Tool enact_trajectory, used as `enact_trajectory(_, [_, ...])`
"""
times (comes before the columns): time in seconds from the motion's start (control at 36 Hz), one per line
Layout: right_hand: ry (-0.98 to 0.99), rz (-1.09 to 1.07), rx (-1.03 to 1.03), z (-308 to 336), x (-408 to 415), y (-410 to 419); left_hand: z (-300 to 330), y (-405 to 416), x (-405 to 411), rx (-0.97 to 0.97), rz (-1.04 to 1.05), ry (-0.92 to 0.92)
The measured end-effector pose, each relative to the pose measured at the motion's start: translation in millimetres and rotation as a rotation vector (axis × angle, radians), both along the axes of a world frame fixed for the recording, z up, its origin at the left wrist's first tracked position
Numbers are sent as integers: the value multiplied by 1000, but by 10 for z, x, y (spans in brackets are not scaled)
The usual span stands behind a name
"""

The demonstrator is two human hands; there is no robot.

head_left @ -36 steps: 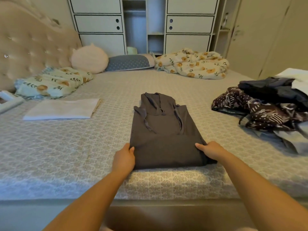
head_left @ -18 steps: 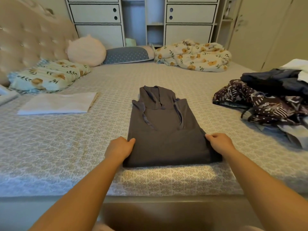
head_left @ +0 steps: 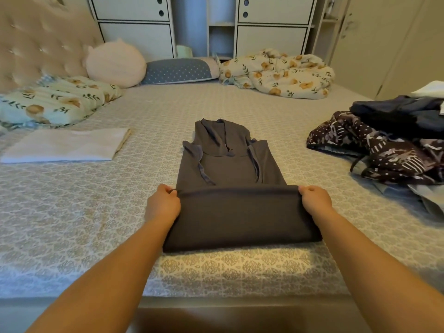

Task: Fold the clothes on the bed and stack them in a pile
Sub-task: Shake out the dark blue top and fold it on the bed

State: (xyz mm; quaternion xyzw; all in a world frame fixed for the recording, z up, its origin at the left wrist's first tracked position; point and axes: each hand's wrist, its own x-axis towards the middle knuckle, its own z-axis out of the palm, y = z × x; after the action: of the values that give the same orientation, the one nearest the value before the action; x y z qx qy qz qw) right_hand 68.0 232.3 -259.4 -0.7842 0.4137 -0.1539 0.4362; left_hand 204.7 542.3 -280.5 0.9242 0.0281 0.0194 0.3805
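Note:
A dark grey hoodie [head_left: 230,169] lies on the bed [head_left: 72,212], narrowed lengthwise, hood pointing away from me. Its lower part is doubled up over the body, with the raised edge running between my hands. My left hand [head_left: 163,204] grips the left corner of that edge. My right hand [head_left: 314,200] grips the right corner. A folded white garment [head_left: 64,146] lies flat to the left. A heap of unfolded clothes [head_left: 389,150], dark patterned and navy, sits at the right.
A floral pillow [head_left: 55,102], a round pink cushion [head_left: 115,62] and a blue bolster [head_left: 179,70] lie near the tufted headboard. A crumpled floral blanket [head_left: 278,73] is at the far side. White cabinets stand behind the bed. The bed's near edge is just below the hoodie.
Both hands took hold of the hoodie's bottom corners and lifted them away from me, doubling the lower part over the body. The view shifted slightly downward.

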Motion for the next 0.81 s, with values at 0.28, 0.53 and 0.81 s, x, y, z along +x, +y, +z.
enact_trajectory(0.28, [21, 292, -716, 143, -45, 353, 231, -105, -305, 542, -284, -370])
enact_trajectory(0.53, [361, 631, -655, -260, -251, 493, -179, -9, -601, 642, -491, -41])
enact_trajectory(0.81, [345, 730, -1010, -190, -666, 383, -137, 148, -801, 734, -599, -150])
